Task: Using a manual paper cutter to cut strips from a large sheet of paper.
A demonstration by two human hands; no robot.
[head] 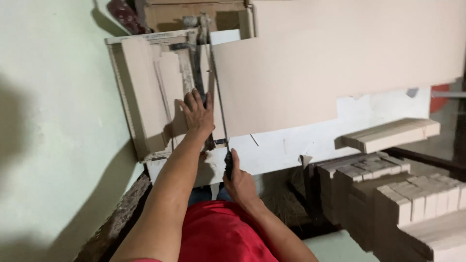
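The brown cardboard sheet point(291, 63) is best held flat at the near edge of the cutter board point(141, 97) by the spread left hand point(198, 114), while the black blade handle point(227, 167) is gripped tight by the right hand point(240, 184) and pulled slowly.

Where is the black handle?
In the head view, the black handle is near the middle, gripped in the right hand, just below the left hand that presses on the cardboard.

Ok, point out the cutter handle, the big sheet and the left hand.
cutter handle point(228, 167): head view, black grip in the right hand.
big sheet point(310, 68): head view, middle of its face.
left hand point(198, 114): head view, back of hand.
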